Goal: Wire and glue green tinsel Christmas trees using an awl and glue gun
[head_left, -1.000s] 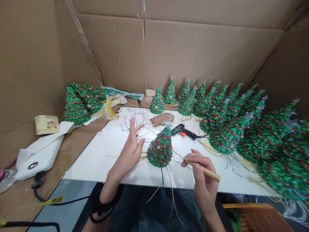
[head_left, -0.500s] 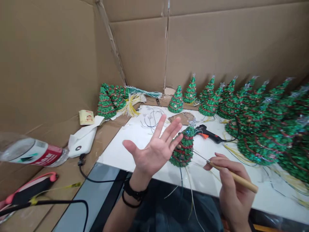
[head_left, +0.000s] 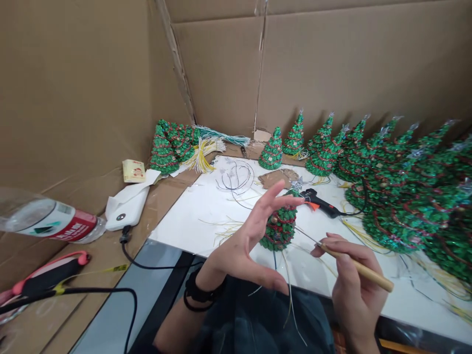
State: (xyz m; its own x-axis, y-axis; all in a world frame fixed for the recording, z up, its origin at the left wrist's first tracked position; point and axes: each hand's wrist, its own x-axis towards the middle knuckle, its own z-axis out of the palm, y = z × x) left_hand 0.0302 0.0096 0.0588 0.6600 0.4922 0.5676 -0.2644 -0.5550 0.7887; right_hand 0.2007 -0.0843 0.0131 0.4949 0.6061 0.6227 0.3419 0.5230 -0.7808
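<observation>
A small decorated Christmas tree (head_left: 279,228) stands near the front edge of the white board (head_left: 177,221), with loose wires trailing from its base toward my lap. My left hand (head_left: 247,246) is beside the tree on its left, thumb and fingers spread apart, holding nothing; it hides part of the tree. In my right hand (head_left: 356,280) is a wooden-handled awl (head_left: 372,275). Its thin metal shaft points left at the tree's side; whether the tip touches the tree I cannot tell.
Several finished trees (head_left: 391,206) crowd the right side. A black glue gun (head_left: 320,204) lies behind the tree, its cord running right. Wire bundles (head_left: 202,153) lie at the back left. A water bottle (head_left: 55,220), white power bank (head_left: 129,209) and cables (head_left: 155,267) are at left.
My left hand has turned from palm up to sideways, its fingers reaching toward the tree and thumb lower right. My right hand has barely moved. The view has shifted slightly.
</observation>
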